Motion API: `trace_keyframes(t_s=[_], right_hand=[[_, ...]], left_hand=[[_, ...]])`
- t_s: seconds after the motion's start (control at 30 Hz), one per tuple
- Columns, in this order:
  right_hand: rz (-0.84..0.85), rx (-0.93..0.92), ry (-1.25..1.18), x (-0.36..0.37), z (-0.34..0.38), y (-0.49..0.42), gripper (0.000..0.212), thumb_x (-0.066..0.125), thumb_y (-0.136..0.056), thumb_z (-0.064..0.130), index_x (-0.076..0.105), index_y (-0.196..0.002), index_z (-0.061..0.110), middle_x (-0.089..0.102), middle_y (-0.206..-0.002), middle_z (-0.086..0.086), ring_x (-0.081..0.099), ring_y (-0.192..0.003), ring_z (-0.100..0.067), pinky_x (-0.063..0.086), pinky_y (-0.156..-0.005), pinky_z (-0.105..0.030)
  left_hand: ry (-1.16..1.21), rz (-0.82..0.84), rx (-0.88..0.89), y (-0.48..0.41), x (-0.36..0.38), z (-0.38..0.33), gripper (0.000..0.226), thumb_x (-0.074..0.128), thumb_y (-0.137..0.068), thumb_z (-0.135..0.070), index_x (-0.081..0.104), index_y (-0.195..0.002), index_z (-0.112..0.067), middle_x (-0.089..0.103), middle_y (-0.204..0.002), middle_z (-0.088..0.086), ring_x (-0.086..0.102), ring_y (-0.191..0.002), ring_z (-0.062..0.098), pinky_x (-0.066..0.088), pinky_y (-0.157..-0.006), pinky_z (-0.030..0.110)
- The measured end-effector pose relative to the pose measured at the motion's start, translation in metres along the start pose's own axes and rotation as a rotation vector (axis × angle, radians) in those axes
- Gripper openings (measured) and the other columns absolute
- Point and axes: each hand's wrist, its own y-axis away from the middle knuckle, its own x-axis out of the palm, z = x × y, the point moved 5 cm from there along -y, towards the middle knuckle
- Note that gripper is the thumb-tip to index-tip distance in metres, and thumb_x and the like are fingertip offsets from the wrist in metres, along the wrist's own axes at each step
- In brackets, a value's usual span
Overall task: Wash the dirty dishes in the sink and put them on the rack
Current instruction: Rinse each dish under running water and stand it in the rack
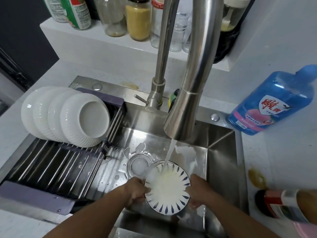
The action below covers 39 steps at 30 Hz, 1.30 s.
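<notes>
Obs: left grip [137, 191], right grip [197, 193] clasp opposite rims of blue-patterned plate [171, 205] near sink [221, 160] front edge; tap water [169, 155] strikes plate centre; white bowls [68, 115] on rack [60, 162], sink left edge.

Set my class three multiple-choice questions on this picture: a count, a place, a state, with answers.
1. How many white bowls lean on the rack? A. two B. four C. six
2. Where is the blue bottle? A. on the counter right of the sink B. inside the sink C. on the rack
3. The tap is: A. off B. running onto the patterned dish C. aimed at the rack
Answers: 1 B: four overlapping rims show. 2 A: it sits beside the sink's right rim. 3 B: water falls into the dish held by the left hand and right hand.
</notes>
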Motion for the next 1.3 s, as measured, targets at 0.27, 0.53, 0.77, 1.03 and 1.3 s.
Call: trace_keyframes(t_s=[0.27,0.53,0.77,1.03,1.3], right_hand=[[-0.017,0.001,-0.161,-0.006,0.008,0.004,0.012,0.051,-0.090,0.003,0.044,-0.091,0.012,0.054,-0.097,-0.011,0.063,-0.070,-0.024,0.051,-0.041,-0.024],[0.081,-0.127,-0.358,-0.028,0.031,0.014,0.027,0.058,-0.088,-0.004,0.038,-0.091,0.014,0.053,-0.090,-0.019,0.070,-0.062,-0.033,0.062,-0.060,-0.049],[-0.111,-0.198,-0.404,-0.032,0.062,0.025,0.015,0.064,-0.090,0.004,0.050,-0.095,0.008,0.063,-0.090,-0.015,0.068,-0.073,-0.033,0.062,-0.067,-0.057],[-0.362,-0.341,-0.239,-0.048,0.112,0.057,0.021,0.039,-0.107,0.021,0.053,-0.116,0.009,0.062,-0.090,-0.010,0.059,-0.077,-0.020,0.046,-0.069,-0.035],[-0.327,-0.362,-0.371,-0.063,0.113,0.092,0.028,0.041,-0.107,0.040,0.059,-0.102,0.019,0.068,-0.098,-0.005,0.067,-0.095,-0.022,0.057,-0.082,-0.038]], left_hand=[[0.043,0.041,-0.009,0.000,0.002,0.001,0.016,0.065,-0.095,0.000,0.064,-0.081,-0.008,0.066,-0.055,0.002,0.064,-0.051,0.013,0.058,-0.058,0.031],[0.063,0.103,0.034,0.024,-0.028,-0.027,0.017,0.066,-0.097,-0.011,0.064,-0.114,-0.008,0.073,-0.090,0.008,0.066,-0.068,0.012,0.059,-0.064,0.027],[0.402,0.150,0.144,0.054,-0.038,-0.056,0.030,0.054,-0.100,0.002,0.053,-0.128,-0.010,0.071,-0.120,0.021,0.071,-0.105,0.040,0.055,-0.089,0.066],[0.630,0.065,0.232,0.091,-0.046,-0.078,0.020,0.053,-0.105,-0.018,0.057,-0.124,-0.013,0.075,-0.113,0.018,0.076,-0.091,0.033,0.063,-0.066,0.053],[0.507,-0.012,0.322,0.121,-0.051,-0.099,0.022,0.051,-0.106,-0.031,0.063,-0.118,-0.017,0.079,-0.100,0.009,0.077,-0.086,0.033,0.063,-0.074,0.051]])
